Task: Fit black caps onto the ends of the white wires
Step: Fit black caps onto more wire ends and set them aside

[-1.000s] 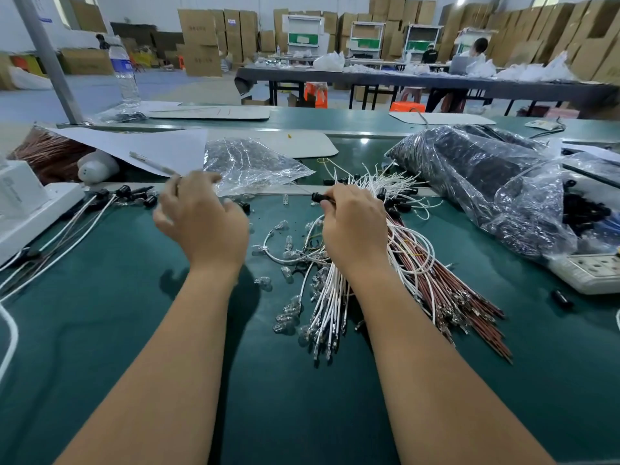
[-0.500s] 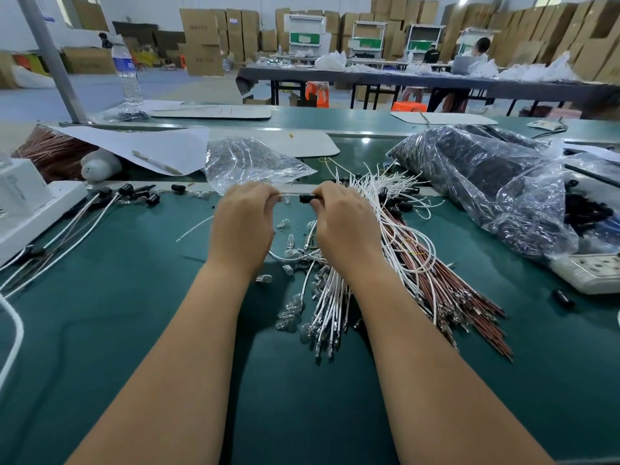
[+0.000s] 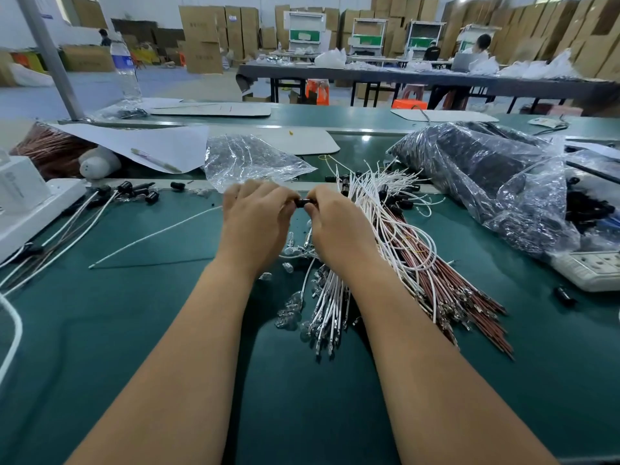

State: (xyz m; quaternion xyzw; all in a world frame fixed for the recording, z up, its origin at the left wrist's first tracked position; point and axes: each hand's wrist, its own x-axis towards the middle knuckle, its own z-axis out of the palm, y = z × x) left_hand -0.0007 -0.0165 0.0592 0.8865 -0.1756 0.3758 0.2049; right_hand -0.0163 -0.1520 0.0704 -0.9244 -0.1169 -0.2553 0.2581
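Observation:
My left hand (image 3: pixel 256 223) and my right hand (image 3: pixel 337 226) meet at the middle of the green table. Between their fingertips sits a small black cap (image 3: pixel 303 203), pinched by my right hand. My left hand grips a white wire (image 3: pixel 157 234) that trails down and left across the mat, its near end at the cap. A bundle of white wires (image 3: pixel 379 209) lies just right of my right hand, mixed with reddish-brown wires (image 3: pixel 463 297). Capped wires (image 3: pixel 84 213) lie at the left, with loose black caps (image 3: pixel 151 196) beside them.
A crumpled clear bag (image 3: pixel 248 159) lies behind my hands. A large plastic bag of black parts (image 3: pixel 486 176) fills the right. A white power strip (image 3: pixel 590 270) sits at right, a white box (image 3: pixel 20 189) at left. Small glass bulbs (image 3: pixel 292 310) lie under my wrists.
My left hand came from the left pile across to my right hand, bringing a white wire. Both hands now press together at the black cap.

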